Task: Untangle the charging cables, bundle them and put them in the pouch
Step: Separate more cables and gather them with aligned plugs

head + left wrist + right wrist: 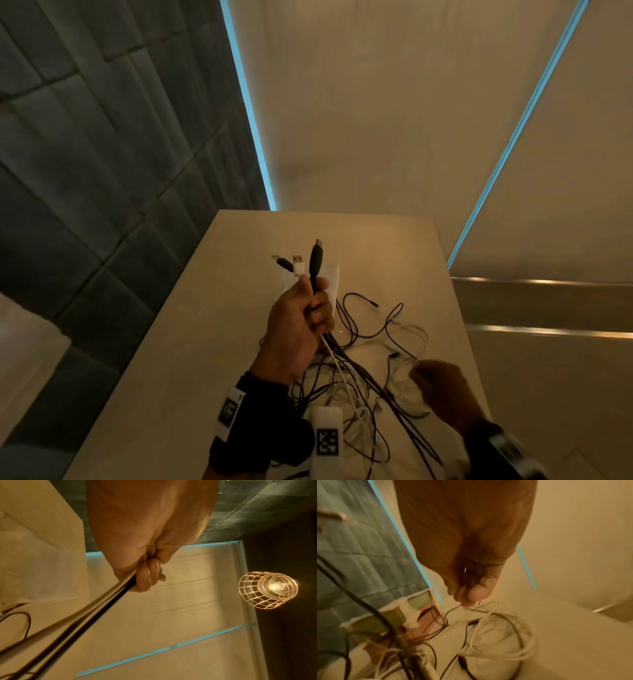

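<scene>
Left hand (301, 329) gripping cables (370, 377), no legible writing

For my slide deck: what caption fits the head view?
Left hand grips gathered plug ends while right hand pinches a cable from the tangle.

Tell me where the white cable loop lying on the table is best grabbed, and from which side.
Probably at the outer arc of the white cable loop, coming from above on the right hand side. There its strands lie together, flat on the table, apart from the dark tangle trailing from the left hand.
</scene>
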The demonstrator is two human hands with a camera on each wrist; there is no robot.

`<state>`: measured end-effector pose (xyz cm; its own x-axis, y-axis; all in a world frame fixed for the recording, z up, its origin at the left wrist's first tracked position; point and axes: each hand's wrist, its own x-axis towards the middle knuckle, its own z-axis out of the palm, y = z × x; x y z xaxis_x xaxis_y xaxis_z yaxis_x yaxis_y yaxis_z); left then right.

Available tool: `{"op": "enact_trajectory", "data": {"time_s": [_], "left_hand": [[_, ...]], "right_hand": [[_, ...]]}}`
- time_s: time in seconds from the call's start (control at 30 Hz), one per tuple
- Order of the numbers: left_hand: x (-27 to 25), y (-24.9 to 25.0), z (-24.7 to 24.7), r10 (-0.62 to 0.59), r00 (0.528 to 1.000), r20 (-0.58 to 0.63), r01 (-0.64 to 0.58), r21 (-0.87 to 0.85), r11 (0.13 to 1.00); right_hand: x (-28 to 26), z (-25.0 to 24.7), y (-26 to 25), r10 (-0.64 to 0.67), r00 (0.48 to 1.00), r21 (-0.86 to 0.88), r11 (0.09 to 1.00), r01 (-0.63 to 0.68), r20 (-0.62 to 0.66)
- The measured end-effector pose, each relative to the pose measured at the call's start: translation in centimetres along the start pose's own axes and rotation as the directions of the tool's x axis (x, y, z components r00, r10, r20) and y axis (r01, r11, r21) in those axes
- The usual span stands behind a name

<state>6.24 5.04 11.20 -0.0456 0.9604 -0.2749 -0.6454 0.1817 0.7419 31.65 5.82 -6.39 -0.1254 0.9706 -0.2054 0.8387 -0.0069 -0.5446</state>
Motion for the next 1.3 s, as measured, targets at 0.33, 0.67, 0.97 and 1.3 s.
{"op": "enact_trajectory", "data": {"time_s": [0.33,0.67,0.97,1.3], "left_hand": [[-0.1,-0.7,-1.2,0.031,0.999,-0.027,-0.022,0.282,0.959],[0.5,-2.6,-2.1,-0.012,0.993,-0.117,0.087,0.662,0.745],[-0.3,-2.4,0.2,0.236,0.965,-0.112,-0.141,0.538,0.831],[-1.3,-0.8,1.3,0.335,0.942,-0.011,-0.290,0.476,0.830]], "right_hand": [[5.0,4.3,-3.3,0.166,0.967,-0.297,0.949,-0.103,0.196],[2.5,-2.0,-13.3,-0.147,0.989,0.841,0.537,0.065,0.018],[0.8,-3.8,-16.2,-0.282,0.958,0.927,0.371,0.057,0.054],[-1.3,-4.7,-18.3,-0.315,0.949,0.919,0.378,0.108,0.018]]}}
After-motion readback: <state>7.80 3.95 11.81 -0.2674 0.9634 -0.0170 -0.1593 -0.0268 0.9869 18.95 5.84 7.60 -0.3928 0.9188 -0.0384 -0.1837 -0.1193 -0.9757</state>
